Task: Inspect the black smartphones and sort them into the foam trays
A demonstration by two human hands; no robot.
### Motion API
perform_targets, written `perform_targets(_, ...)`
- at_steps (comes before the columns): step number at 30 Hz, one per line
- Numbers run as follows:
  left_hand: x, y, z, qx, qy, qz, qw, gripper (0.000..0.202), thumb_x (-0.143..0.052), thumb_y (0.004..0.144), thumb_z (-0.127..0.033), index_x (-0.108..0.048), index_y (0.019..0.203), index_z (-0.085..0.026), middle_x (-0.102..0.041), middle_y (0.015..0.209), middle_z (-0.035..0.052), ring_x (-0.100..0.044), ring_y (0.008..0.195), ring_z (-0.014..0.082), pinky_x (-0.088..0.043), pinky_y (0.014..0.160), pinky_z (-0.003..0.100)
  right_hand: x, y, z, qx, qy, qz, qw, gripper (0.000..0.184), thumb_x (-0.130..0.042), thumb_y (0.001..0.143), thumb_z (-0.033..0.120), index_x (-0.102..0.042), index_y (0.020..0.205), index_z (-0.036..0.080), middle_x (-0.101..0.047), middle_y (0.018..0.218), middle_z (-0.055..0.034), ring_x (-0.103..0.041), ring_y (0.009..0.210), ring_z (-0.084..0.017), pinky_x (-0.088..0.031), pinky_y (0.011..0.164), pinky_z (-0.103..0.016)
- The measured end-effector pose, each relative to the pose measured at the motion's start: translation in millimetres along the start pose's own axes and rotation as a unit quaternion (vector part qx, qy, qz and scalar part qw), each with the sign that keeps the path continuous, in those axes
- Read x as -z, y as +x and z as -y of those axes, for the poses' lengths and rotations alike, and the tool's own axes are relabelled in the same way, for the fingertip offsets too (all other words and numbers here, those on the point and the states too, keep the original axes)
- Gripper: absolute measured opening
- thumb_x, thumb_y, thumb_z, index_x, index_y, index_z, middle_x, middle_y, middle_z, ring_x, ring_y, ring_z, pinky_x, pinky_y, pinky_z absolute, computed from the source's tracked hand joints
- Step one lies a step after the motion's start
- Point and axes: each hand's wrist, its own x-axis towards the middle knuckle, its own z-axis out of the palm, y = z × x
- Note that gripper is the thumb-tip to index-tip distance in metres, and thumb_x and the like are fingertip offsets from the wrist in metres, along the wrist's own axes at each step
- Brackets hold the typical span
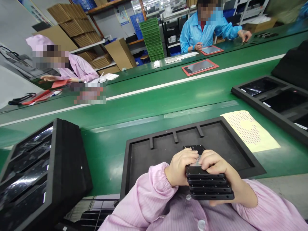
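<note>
Both hands hold a stack of several flat black devices (209, 184) close to my chest, above the near edge of a black foam tray (216, 134). My left hand (180, 166) grips the stack's left end, fingers curled over the top device. My right hand (218, 166) wraps the right side from beneath, fingers pinched on the top device's upper end. Pink sleeves cover both arms. The tray's slots look bare.
A stack of black foam trays (36, 173) with glossy devices stands at left. Another filled tray (276, 99) lies at right beside a perforated yellow sheet (250, 130). Across the green conveyor (149, 99), two people work; red-framed tablets (199, 66) lie there.
</note>
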Motion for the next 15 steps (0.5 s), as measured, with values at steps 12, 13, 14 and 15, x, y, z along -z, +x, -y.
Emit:
perform_targets(12,-0.4,-6.1,2.4,0.012,-0.023,0.02,0.999,0.032,-0.05,0.087,-0.042,-0.044,0.11,-0.02,-0.068,0.087,0.0089,-0.068,0.087,0.0226,-0.057,0.076,0.037,-0.3,-1.2,-2.2,-0.003,0.006,0.004,1.0,0.04,-0.061,0.087,0.05,-0.044,0.112,0.025,-0.053,0.089,-0.0032,-0.055,0.082,-0.02,-0.045,0.078,-0.04)
perform_targets(13,-0.3,-6.9,2.6,0.016,-0.029,0.024,0.999,0.033,-0.051,0.087,-0.042,-0.044,0.111,-0.021,-0.069,0.089,0.0088,-0.068,0.089,0.0228,-0.057,0.077,0.037,-0.2,-0.8,-2.2,-0.002,0.006,0.003,1.0,0.039,-0.061,0.087,0.05,-0.044,0.112,0.025,-0.053,0.088,-0.0031,-0.055,0.081,-0.02,-0.045,0.078,-0.039)
perform_targets(14,-0.3,-7.7,2.8,0.02,-0.034,0.027,0.999,0.034,-0.052,0.086,-0.041,-0.043,0.112,-0.021,-0.069,0.09,0.009,-0.068,0.09,0.023,-0.056,0.078,0.038,-0.1,-0.4,-2.2,-0.001,0.005,0.002,1.0,0.039,-0.061,0.088,0.05,-0.044,0.112,0.025,-0.053,0.088,-0.0031,-0.055,0.081,-0.02,-0.045,0.078,-0.039)
perform_targets(15,-0.4,-8.6,3.0,0.022,-0.04,0.029,0.999,0.036,-0.053,0.086,-0.041,-0.043,0.113,-0.021,-0.069,0.092,0.0092,-0.068,0.091,0.0232,-0.056,0.079,0.038,0.0,-0.1,-2.2,0.002,0.006,0.0,1.0,0.039,-0.061,0.088,0.051,-0.044,0.111,0.024,-0.053,0.088,-0.0031,-0.055,0.081,-0.019,-0.045,0.078,-0.039)
